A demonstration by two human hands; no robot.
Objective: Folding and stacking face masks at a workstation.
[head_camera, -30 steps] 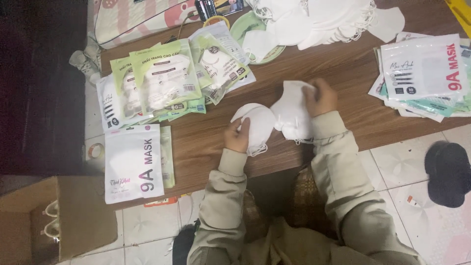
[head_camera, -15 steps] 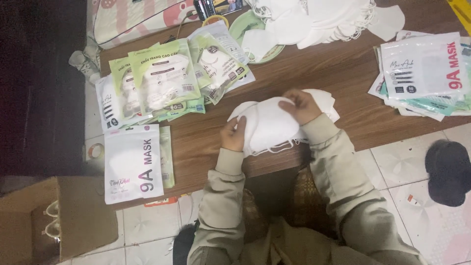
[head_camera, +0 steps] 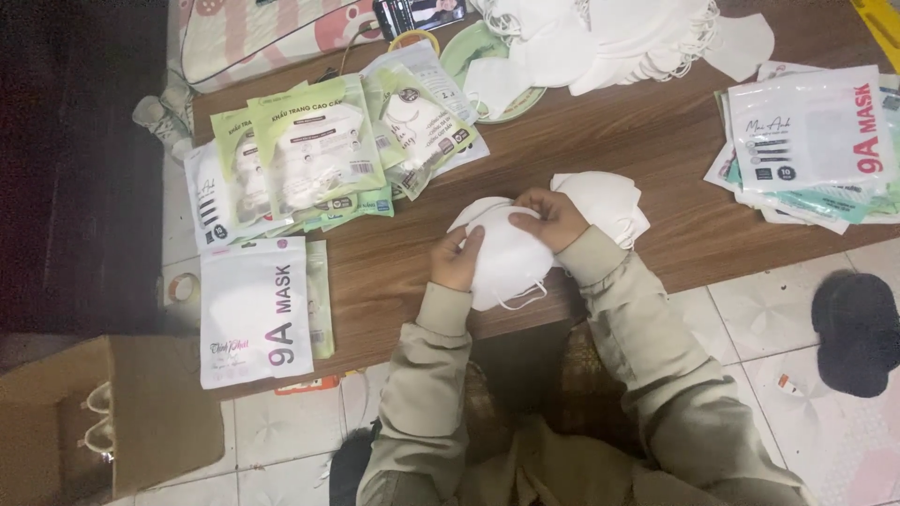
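Observation:
A small stack of white face masks lies at the near edge of the brown wooden table. My left hand grips its left side. My right hand pinches its upper right edge. An ear loop hangs off the stack's lower side. Just right of my right hand rests a second stack of white masks.
Packaged masks in green and white pouches lie at the left, one white pouch hanging over the table edge. More pouches sit at the right. A loose heap of white masks and a green plate lie beyond. A cardboard box stands on the floor, left.
My hands have brought two separate mask bunches together into one stack and set it flat on the table. A second stack now lies to the right.

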